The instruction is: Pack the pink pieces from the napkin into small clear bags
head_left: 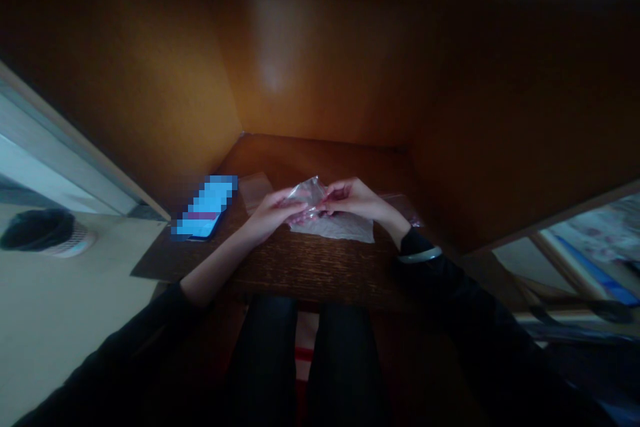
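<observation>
A clear plastic bag (309, 192) is held up between my two hands over a wooden desktop (280, 265). My left hand (276, 208) is closed on the bag's left side, the thumb lying across the film. At the bag's right edge, the fingers of my right hand (347, 197) pinch it; a small reddish thing seems to show at those fingertips, too blurred to name. Under both hands lies a whitish translucent sheet or bag (340, 227), flat on the wood. Another clear flat bag (256, 191) rests just beyond my left hand.
A phone (207, 207) with a lit, blurred screen lies at the left. More clear plastic (400, 205) sits beyond my right wrist. Wooden panels (320, 67) enclose the desktop at the back and sides. On the floor at far left stands a lined waste bin (47, 233).
</observation>
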Motion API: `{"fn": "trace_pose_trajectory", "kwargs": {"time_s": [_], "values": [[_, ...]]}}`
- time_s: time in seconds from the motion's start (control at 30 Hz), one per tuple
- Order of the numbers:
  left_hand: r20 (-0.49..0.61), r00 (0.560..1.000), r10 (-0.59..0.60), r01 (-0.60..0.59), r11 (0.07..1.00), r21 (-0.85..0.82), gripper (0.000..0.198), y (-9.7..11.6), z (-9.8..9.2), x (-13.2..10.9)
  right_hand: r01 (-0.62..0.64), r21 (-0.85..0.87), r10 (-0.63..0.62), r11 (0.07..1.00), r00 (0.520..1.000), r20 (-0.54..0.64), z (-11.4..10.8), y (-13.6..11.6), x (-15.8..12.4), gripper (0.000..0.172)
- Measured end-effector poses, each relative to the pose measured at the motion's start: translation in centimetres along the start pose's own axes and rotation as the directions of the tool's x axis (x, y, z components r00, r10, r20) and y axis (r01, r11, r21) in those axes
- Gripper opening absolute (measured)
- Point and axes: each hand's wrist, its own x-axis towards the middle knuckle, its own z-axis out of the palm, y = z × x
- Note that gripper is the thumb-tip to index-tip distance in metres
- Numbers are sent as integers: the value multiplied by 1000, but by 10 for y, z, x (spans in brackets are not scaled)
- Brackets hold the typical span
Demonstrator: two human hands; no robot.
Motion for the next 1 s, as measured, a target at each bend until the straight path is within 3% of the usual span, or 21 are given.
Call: {"fn": "trace_pose_trajectory", "kwargs": {"time_s": [0.13, 0.37, 0.67, 1.0], "values": [[-20, 1000, 8, -6, 997, 71, 28, 2, -1, 0, 8, 53, -8, 999, 1000, -6, 1, 1, 1, 24], [-19, 1000, 16, -13, 987, 161, 26, 7, 0, -2, -21, -58, 22, 998, 1000, 20, 0, 1, 1, 24], [9, 998, -61, 61, 997, -52, 23, 7, 2, -3, -88, 9, 88, 996, 990, -111, -3, 6, 1, 25], [-82, 984, -157, 145, 981, -128, 16, 4, 0, 0, -87, 61, 91, 994, 993, -80, -4, 7, 0, 27]]}}
